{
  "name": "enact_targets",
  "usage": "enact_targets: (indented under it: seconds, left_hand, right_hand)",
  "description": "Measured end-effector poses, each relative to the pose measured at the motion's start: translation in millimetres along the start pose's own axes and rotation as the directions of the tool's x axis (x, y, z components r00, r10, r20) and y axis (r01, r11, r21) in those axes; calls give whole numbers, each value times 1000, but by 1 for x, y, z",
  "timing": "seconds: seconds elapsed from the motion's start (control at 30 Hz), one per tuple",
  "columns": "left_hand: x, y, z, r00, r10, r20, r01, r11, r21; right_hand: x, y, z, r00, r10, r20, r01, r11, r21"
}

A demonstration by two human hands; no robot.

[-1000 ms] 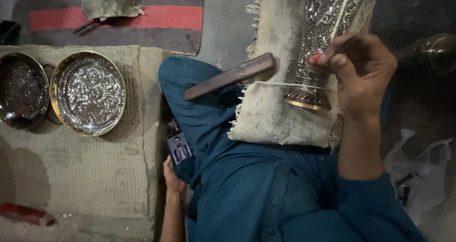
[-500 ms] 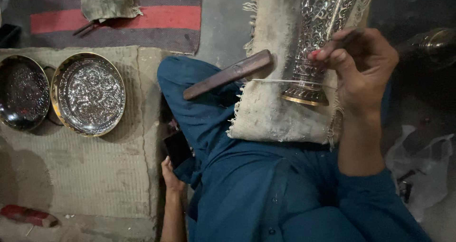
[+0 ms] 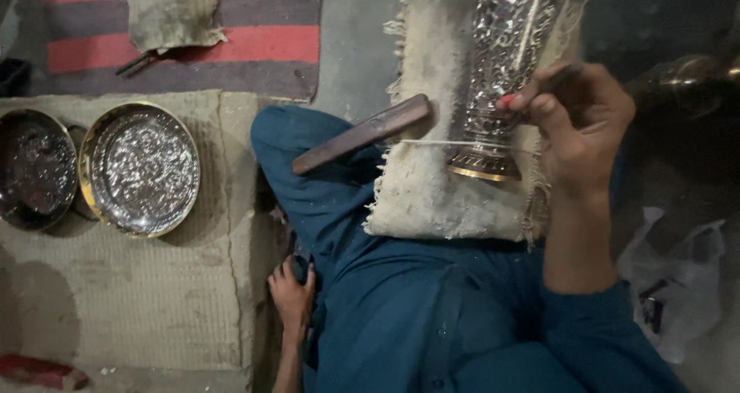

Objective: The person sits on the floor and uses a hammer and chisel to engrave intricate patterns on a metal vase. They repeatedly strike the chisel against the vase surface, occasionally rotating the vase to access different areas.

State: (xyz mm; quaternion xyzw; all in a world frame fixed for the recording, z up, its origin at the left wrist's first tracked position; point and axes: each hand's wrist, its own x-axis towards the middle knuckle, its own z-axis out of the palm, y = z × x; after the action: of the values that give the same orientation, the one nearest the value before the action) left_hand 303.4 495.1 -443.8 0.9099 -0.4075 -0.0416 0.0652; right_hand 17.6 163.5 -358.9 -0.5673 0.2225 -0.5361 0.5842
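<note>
An embossed silver vase (image 3: 505, 69) with a brass-rimmed foot lies on a frayed beige cloth (image 3: 432, 192) across my lap. My right hand (image 3: 574, 119) grips a thin dark tool (image 3: 556, 75) whose tip rests against the vase's side. A wooden handle (image 3: 362, 133) lies on my blue-clad knee, touching the cloth's left edge. My left hand (image 3: 293, 296) rests down by my thigh at the edge of a beige mat (image 3: 154, 300); it holds nothing that I can see.
Two embossed round metal plates (image 3: 140, 169) (image 3: 31, 169) sit on the beige mat at left. A red-and-grey striped rug (image 3: 254, 38) with a cloth and a small tool lies beyond. A brass object (image 3: 690, 77) and a plastic bag (image 3: 674, 277) are at right.
My right hand has shifted slightly along the vase. My left hand has stayed at my thigh, and a small card seen there a second ago is gone from view.
</note>
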Motion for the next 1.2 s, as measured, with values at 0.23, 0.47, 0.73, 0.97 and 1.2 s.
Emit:
enact_targets:
  seconds: [0.23,0.47,0.73,0.97,1.2]
  left_hand:
    - [1,17,10,997,-42,71,21,964,264]
    - [51,35,-8,1000,22,-7,-20,972,233]
    - [185,119,-57,781,548,-299,-625,680,-384]
    - [280,130,-30,572,634,520,-282,748,-600]
    - [279,119,-16,673,632,385,-62,567,-821]
  right_hand:
    - [6,-10,-13,996,57,-66,-64,991,-115]
    - [23,-15,-11,986,134,-96,-147,979,-139]
    - [48,-5,19,971,238,-12,-225,900,-373]
    - [74,-8,57,949,315,18,-239,755,-611]
    - [89,-4,96,954,297,-33,-212,596,-774]
